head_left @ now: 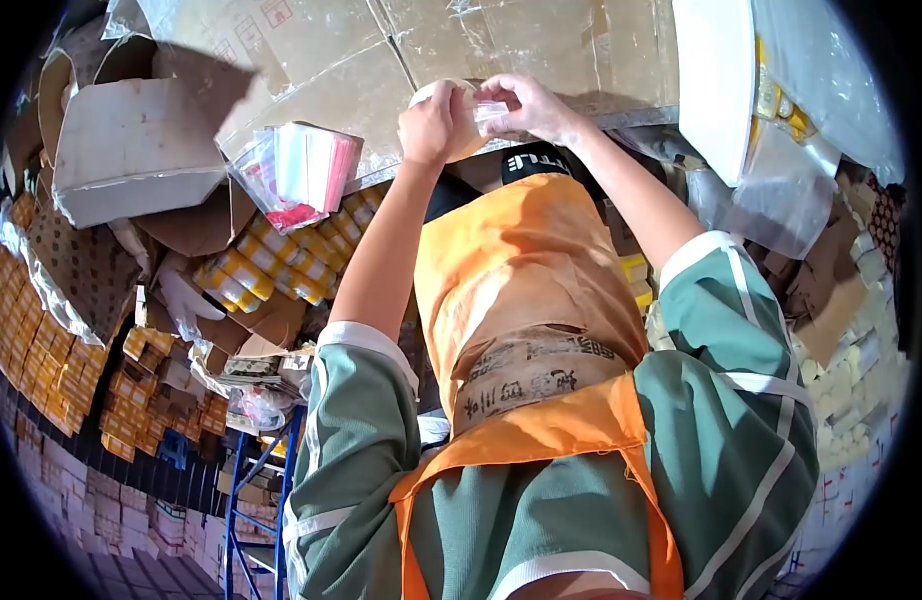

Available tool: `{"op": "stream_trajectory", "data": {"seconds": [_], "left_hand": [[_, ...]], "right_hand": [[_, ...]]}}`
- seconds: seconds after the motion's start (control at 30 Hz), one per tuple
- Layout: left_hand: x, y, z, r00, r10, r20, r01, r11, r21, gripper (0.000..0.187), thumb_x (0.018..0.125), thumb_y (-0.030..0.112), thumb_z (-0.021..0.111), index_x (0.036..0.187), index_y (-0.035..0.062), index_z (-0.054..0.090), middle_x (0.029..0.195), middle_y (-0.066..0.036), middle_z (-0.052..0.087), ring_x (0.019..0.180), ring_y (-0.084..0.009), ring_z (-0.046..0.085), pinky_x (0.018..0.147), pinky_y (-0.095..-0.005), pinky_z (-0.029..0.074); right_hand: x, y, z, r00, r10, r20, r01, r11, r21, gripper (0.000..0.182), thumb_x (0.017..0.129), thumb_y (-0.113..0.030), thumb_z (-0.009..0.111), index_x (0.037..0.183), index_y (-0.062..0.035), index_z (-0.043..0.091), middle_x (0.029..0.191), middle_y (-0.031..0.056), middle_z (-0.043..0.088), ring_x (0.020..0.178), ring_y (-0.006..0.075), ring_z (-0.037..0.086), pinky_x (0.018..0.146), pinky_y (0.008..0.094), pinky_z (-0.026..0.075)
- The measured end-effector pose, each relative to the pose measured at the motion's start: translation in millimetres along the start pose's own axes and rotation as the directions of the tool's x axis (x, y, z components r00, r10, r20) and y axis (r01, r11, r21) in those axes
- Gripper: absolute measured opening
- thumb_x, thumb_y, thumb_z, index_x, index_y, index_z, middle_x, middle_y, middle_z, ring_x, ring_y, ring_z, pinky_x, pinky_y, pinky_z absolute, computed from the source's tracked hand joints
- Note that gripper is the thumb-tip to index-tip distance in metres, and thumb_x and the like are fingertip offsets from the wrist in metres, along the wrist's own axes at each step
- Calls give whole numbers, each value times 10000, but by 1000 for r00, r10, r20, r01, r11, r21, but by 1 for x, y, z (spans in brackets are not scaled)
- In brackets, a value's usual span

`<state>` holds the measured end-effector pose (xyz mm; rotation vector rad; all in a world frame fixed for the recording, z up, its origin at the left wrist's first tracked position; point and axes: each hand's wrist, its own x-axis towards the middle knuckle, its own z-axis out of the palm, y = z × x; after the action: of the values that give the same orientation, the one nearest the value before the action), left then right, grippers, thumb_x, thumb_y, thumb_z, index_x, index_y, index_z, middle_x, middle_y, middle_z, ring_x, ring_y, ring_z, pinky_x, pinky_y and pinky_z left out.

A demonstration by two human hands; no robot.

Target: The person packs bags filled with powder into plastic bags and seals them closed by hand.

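Note:
At the front edge of the cardboard-covered table point(541, 50), my left hand point(427, 125) is closed around a pale, cream-coloured round item point(467, 140) that looks like a roll. Facing it, my right hand point(537, 108) pinches a small clear plastic piece point(490, 111) against the side of that item. The fingers partly hide both, and I cannot tell whether the plastic is joined to the roll. To the left of my hands, a stack of small clear bags with pink and red edges point(316, 168) lies at the table edge.
A white-sided carton point(136, 150) stands at the left. Yellow-and-white packs point(256, 265) sit below the table edge, and orange boxes point(51, 340) are stacked further left. On the right are a white panel point(716, 85) and clear plastic bags point(786, 195). A blue metal frame point(243, 510) stands lower left.

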<state>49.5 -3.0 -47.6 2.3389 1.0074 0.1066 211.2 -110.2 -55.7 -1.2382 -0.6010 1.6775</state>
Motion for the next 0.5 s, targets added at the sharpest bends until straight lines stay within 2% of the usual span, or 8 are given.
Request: {"op": "stream_trajectory", "data": {"seconds": [0.03, 0.13, 0.27, 0.33, 0.37, 0.4, 0.47, 0.5], "left_hand": [[1, -1, 0, 1000, 2, 3, -2, 999, -36, 152, 902, 265, 542, 859, 125, 582, 646, -150, 622, 595, -358, 622, 513, -455, 479], [4, -5, -5, 998, -23, 63, 27, 998, -62, 206, 907, 300, 534, 826, 115, 577, 647, -154, 623, 602, -363, 621, 525, -466, 479], [11, -9, -19, 989, -49, 141, 52, 999, -15, 235, 925, 289, 509, 819, 99, 599, 629, -176, 601, 589, -391, 605, 520, -471, 456], [12, 14, -40, 990, -19, 142, 19, 1000, 3, 220, 882, 310, 566, 813, 106, 610, 687, -144, 618, 635, -369, 610, 561, -454, 463], [10, 27, -45, 994, 101, 34, -102, 994, 26, 211, 848, 319, 601, 813, 112, 613, 726, -121, 615, 681, -346, 610, 603, -436, 467], [8, 35, -43, 973, 220, -69, -216, 975, 59, 211, 815, 328, 636, 813, 118, 616, 765, -99, 611, 727, -323, 610, 644, -419, 472], [-2, 34, -18, 982, 187, -35, -184, 979, 89, 233, 775, 330, 673, 809, 110, 605, 797, -75, 593, 799, -289, 597, 704, -408, 464], [-4, 30, -12, 984, 173, -33, -169, 981, 90, 229, 782, 326, 668, 796, 109, 599, 783, -74, 593, 783, -289, 599, 691, -405, 464]], "right_hand": [[-3, 5, 5, 1000, -16, -20, 17, 998, 59, 409, 720, 12, 753, 1077, -10, 554, 970, 43, 602, 917, 127, 597, 830, 286, 519], [-9, -13, 11, 935, -344, -86, 253, 818, -517, 209, 720, -21, 745, 914, -20, 668, 921, 39, 621, 839, 158, 619, 762, 288, 496], [-3, -15, 14, 874, -485, -25, 383, 721, -578, 97, 749, -36, 713, 843, -29, 690, 886, 47, 630, 803, 170, 614, 727, 295, 478], [0, -10, 12, 945, -316, -89, 202, 773, -601, 75, 782, -42, 680, 855, -28, 685, 853, 70, 632, 788, 144, 606, 714, 283, 475], [6, -2, 11, 968, -183, -174, 54, 823, -566, 152, 762, 5, 629, 904, -3, 684, 751, 75, 654, 696, 135, 597, 655, 300, 479], [11, 7, 10, 967, -180, -179, 49, 825, -563, 152, 762, 5, 629, 904, -3, 684, 751, 75, 654, 696, 135, 597, 655, 300, 479], [22, 22, 13, 975, 15, -220, 8, 994, 105, 117, 796, 32, 576, 880, 50, 657, 726, 27, 647, 659, 99, 547, 617, 289, 464], [26, 22, 7, 993, 59, -100, -59, 998, 3, 122, 855, -1, 543, 849, 54, 651, 741, -9, 633, 651, 82, 530, 600, 253, 453]]}}
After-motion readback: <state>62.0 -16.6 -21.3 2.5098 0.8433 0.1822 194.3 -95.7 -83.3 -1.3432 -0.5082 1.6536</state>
